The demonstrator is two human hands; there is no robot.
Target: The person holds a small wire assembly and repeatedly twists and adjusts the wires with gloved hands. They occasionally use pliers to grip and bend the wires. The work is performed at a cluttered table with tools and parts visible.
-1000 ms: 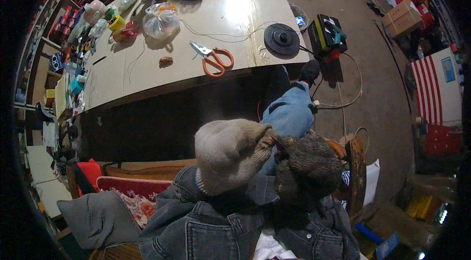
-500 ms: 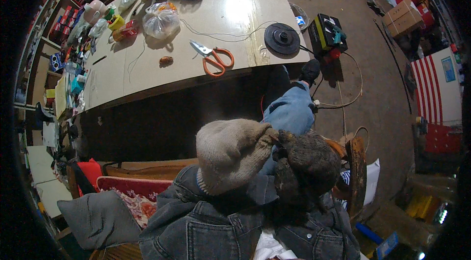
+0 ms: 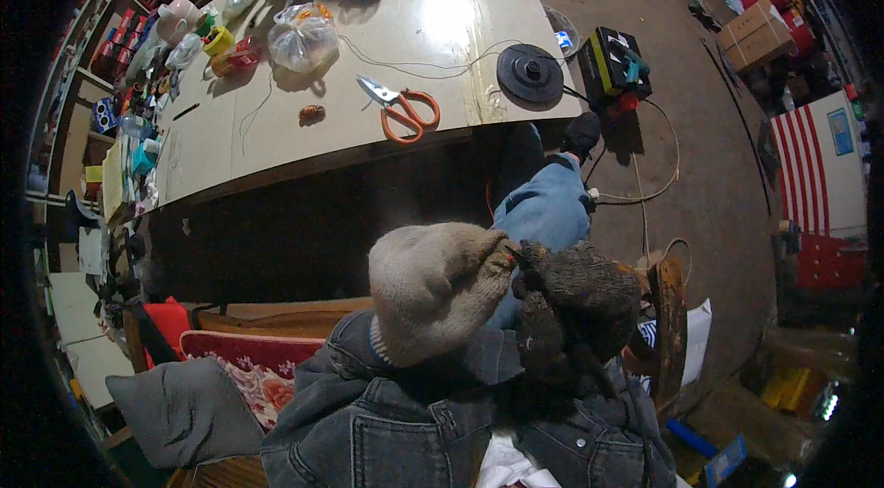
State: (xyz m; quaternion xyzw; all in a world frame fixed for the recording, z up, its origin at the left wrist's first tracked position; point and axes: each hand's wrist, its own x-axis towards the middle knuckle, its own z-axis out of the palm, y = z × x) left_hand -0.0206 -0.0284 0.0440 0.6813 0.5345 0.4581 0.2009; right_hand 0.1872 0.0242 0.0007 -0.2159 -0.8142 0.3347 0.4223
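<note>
My left hand [image 3: 440, 290], in a pale knitted glove, is held above my lap with its fingers pinched together. Close against it on the right is my right hand [image 3: 585, 299], in a dark grey, dirty-looking glove and curled closed. A thin dark pointed tool [image 3: 517, 257] sticks out of the right fingers toward the left fingertips; its kind does not show. At the left fingertips a tiny red-orange spot [image 3: 509, 257] is visible. Whatever the left fingers pinch is mostly hidden by the glove.
Ahead, the table [image 3: 304, 152] carries orange-handled scissors [image 3: 409, 114], a small brown lump [image 3: 311, 114], a tied plastic bag [image 3: 304, 39], thin wire and a round black base [image 3: 529, 74]. A black-and-green box [image 3: 615, 64] and cables are on the right. A wooden chair arm [image 3: 670, 331] is beside me.
My right fingers have shifted slightly, and the dark tip between the hands shows more plainly. A red-orange spot now appears at my left fingertips. My left hand has barely moved.
</note>
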